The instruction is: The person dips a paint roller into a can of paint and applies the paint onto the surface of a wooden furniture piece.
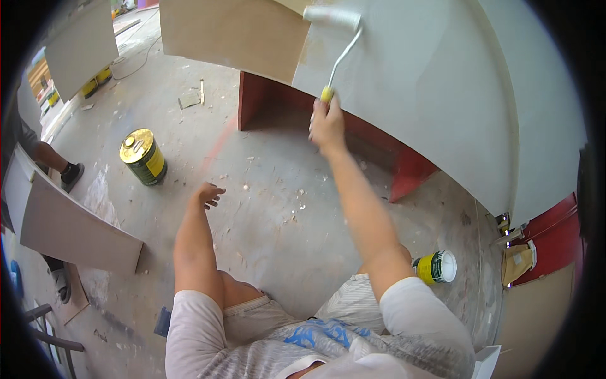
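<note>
My right hand point(327, 123) is closed round the yellow handle of a paint roller point(334, 18), arm stretched out. The white roller sleeve lies against a large panel point(404, 69), close to where its light grey-white coat meets a bare tan stretch point(233, 35). Lower and to the left, my left hand point(211, 193) hangs over the floor with its fingers loosely apart, holding nothing. Beneath the panel is a red support point(410, 174).
A yellow-lidded metal can point(144, 155) stands on the littered floor at left; an open paint can point(442, 266) is near my right side. Another pale panel point(76, 215) stands at far left, by a person's leg point(53, 158). Scraps point(189, 100) lie ahead.
</note>
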Demonstrator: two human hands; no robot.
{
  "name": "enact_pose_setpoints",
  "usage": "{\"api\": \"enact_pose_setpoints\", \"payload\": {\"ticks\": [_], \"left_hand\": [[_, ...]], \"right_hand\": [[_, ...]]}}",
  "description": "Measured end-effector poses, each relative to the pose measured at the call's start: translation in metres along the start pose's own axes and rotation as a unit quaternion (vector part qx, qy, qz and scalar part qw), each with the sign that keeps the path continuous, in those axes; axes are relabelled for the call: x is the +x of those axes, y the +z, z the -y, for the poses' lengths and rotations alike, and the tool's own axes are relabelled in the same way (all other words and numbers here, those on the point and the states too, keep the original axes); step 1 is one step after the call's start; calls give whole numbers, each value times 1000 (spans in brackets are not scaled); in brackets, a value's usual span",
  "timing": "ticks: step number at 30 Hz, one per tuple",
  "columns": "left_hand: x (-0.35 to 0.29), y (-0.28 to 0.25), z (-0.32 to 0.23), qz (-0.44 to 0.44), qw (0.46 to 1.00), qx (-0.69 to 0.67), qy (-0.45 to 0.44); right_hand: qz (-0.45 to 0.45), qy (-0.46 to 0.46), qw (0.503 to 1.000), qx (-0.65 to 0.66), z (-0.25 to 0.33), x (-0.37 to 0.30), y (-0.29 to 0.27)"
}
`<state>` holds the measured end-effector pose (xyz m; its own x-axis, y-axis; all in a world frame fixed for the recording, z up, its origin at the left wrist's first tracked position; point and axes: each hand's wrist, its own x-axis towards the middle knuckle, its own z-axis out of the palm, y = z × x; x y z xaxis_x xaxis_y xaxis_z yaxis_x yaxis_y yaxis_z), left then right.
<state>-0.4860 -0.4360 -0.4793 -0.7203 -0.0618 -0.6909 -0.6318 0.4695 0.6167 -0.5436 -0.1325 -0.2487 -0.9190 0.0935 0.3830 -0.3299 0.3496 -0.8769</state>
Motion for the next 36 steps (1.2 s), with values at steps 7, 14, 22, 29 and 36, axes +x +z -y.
{"api": "enact_pose_setpoints", "payload": {"ticks": [7,14,22,29,36], "left_hand": [[11,-8,8,15,1000,2,-2],[-5,-15,38,3,1000,-14,-14],[20,4,24,22,1000,9,-14],[34,21,-6,44,999,13,3],[32,26,-14,50,998,22,6]], "right_hand": [[-88,-67,989,-101,-111,-85,24],[-50,-31,985,160,86,-13,5],[-33,-65,982,177,219,57,-83],[-74,-39,991,108,76,-6,-93],[-97,71,993,16,-101,-128,-118]]}}
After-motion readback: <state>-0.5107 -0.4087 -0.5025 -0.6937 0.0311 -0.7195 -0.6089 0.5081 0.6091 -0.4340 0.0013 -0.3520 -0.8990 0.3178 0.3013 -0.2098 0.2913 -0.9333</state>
